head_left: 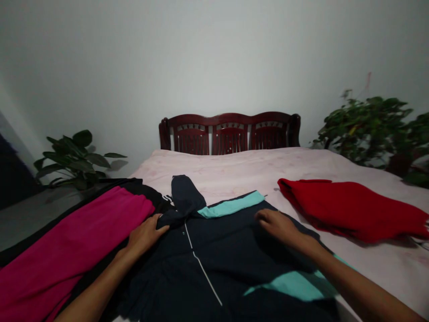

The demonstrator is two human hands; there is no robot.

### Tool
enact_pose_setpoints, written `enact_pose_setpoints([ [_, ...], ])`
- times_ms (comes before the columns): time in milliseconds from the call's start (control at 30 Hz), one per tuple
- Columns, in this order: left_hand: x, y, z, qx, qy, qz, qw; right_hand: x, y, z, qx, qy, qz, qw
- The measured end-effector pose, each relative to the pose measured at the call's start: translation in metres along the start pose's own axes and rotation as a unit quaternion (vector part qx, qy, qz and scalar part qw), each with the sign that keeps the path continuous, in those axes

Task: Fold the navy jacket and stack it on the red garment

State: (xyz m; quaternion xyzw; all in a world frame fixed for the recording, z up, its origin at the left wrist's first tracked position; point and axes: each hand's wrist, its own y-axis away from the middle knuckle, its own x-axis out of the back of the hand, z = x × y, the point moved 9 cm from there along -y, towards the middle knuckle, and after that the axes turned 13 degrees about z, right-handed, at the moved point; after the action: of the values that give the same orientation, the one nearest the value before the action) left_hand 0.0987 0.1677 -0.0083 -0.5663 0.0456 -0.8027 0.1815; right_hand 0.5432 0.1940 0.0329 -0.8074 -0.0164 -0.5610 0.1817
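A dark navy jacket (231,250) with turquoise panels and a thin white line down its front lies spread on the bed. A dark rounded part of it (187,197) sticks out at the far side, beside a turquoise strip (234,205). My left hand (145,235) rests at the jacket's left edge, thumb apart from the fingers, next to a magenta garment. Over the jacket's right part is my right hand (276,224), its fingers curled; whatever they may hold is hidden. A shadow falls on the cloth beneath it.
A magenta garment (87,237) lies on black cloth at the left. At the right is a folded red garment (348,208). The bed's pink sheet (231,170) reaches a dark red wooden headboard (231,129). Leafy plants stand at left (73,156) and right (368,129).
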Motion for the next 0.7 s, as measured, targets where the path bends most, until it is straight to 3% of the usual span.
enact_pose_setpoints([
  [100, -0.006, -0.011, 0.009, -0.01, 0.003, 0.016, 1.0, -0.053, -0.048, -0.022, 0.001, 0.068, -0.073, 0.995],
  [200, 0.008, -0.036, 0.012, -0.021, 0.01, 0.037, 0.999, -0.077, -0.091, -0.021, -0.017, 0.064, -0.092, 0.994],
  [333, 0.057, -0.082, 0.007, 0.037, -0.099, 0.119, 0.987, -0.053, -0.135, -0.006, -0.056, 0.048, 0.001, 0.997],
  [433, 0.077, -0.094, 0.017, 0.028, -0.196, 0.17, 0.965, -0.027, -0.134, 0.01, -0.064, 0.022, 0.034, 0.997],
  [533, 0.065, -0.061, 0.05, -0.109, -0.135, 0.168, 0.97, -0.01, -0.095, 0.034, -0.049, -0.011, 0.005, 0.999],
  [633, 0.041, 0.018, 0.081, -0.248, 0.038, 0.072, 0.965, 0.004, -0.026, 0.076, -0.07, -0.065, 0.001, 0.995],
  [700, 0.024, 0.083, 0.097, -0.327, 0.108, -0.03, 0.938, 0.011, 0.027, 0.112, -0.107, -0.114, 0.017, 0.988],
])
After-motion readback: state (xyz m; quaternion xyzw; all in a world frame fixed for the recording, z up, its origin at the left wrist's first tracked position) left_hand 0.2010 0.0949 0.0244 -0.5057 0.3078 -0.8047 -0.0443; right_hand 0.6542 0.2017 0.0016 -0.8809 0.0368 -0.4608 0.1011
